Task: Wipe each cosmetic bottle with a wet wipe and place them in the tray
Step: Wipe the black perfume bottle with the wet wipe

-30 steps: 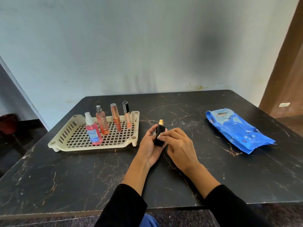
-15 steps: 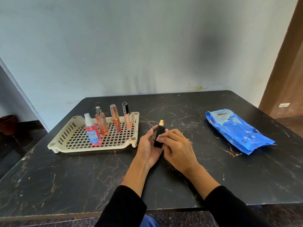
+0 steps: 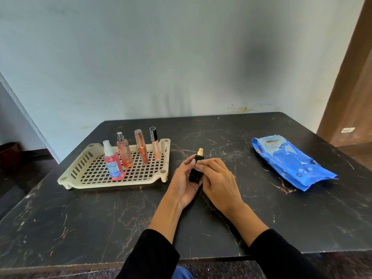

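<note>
Head view: black bottle (image 3: 196,170) with gold cap gripped upright in left hand (image 3: 186,183), right hand (image 3: 217,178) pinching a scrap of wet wipe (image 3: 196,164) against its shoulder. Cream tray (image 3: 84,178) with four bottles left of hands; blue wipe pack (image 3: 289,162) right. Best turned steadily, every face covered, grip firm.

Print on the blue wipes pack (image 3: 289,161) is unreadable.

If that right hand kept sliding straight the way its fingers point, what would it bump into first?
The right hand points left and slightly away, so it would press into the black bottle it already touches, then the left hand holding it. The cream tray lies farther along.
</note>
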